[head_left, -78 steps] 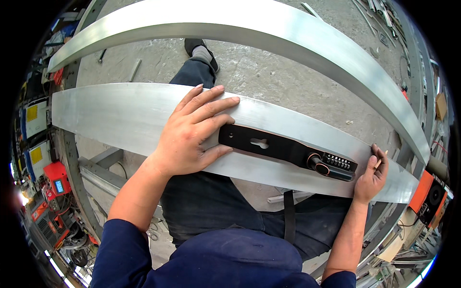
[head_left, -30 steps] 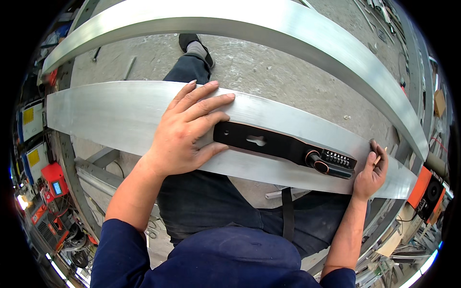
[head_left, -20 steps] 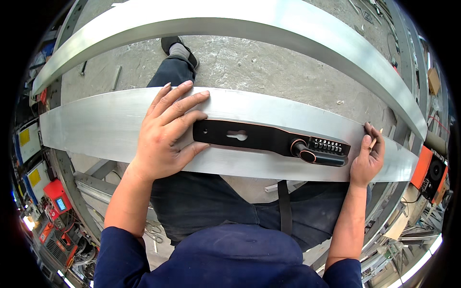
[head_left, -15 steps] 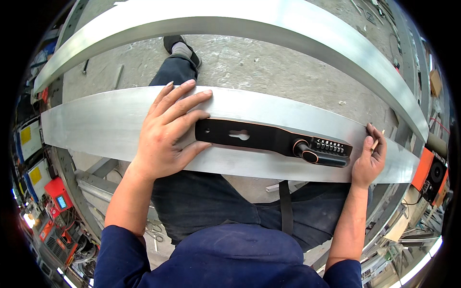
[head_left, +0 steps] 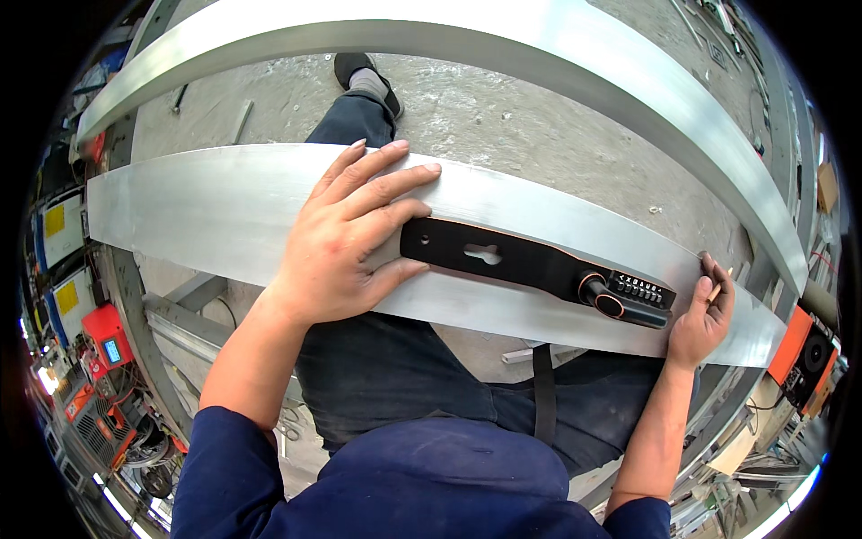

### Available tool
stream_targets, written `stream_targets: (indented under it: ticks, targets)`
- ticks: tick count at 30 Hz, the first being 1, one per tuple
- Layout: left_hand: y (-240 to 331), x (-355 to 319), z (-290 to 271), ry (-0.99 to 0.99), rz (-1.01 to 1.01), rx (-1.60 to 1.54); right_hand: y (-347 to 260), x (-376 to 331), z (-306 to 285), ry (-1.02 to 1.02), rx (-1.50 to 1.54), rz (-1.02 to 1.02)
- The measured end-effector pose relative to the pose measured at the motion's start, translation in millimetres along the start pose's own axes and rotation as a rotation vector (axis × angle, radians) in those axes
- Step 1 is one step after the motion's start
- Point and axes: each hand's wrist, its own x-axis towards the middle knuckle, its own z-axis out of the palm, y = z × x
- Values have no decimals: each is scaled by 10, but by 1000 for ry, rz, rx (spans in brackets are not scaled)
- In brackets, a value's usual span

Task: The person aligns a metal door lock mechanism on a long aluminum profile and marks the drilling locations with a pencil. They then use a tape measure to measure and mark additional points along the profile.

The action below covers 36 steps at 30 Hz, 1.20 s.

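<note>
A black door lock plate (head_left: 539, 265) with copper-coloured edging lies along a flat silver metal profile (head_left: 189, 202) across my lap. It has a keyhole-shaped cutout, a lever handle and a row of push buttons at its right end. My left hand (head_left: 337, 238) lies spread on the profile, thumb and forefinger on either side of the plate's left end, the other fingers reaching to the far edge. Beyond the plate's right end, my right hand (head_left: 699, 328) is closed around a pencil (head_left: 716, 293), its fingertips at the profile's far edge.
A second silver profile (head_left: 431, 40) spans the frame farther away. Metal rails (head_left: 180, 323) run beneath on the left. A red device with a small display (head_left: 108, 337) stands at the left, an orange and black box (head_left: 795, 346) at the right. Offcuts lie on the concrete floor (head_left: 503, 112).
The whole view has shifted and tilted slightly, so the plate, profile and hands appear farther right and their right ends lower. Both hands keep nearly the same places beside the plate.
</note>
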Motion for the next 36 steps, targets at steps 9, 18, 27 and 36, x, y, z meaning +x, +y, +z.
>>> stream_targets:
  ticks: [9, 18, 27, 36]
  targets:
    - [-16, -19, 6, -5, 1, -21, 38, 6, -32, -6, -35, -15]
    - [-26, -44, 28, -15, -12, -16, 19, 7, -18, -16, -25, -19]
    - [-40, -35, 30, -6, 0, -26, 33, 5, -24, -13, -19, -22]
    - [-38, -15, 5, -18, -5, -24, 4, 8, -13, -14, -23, -15]
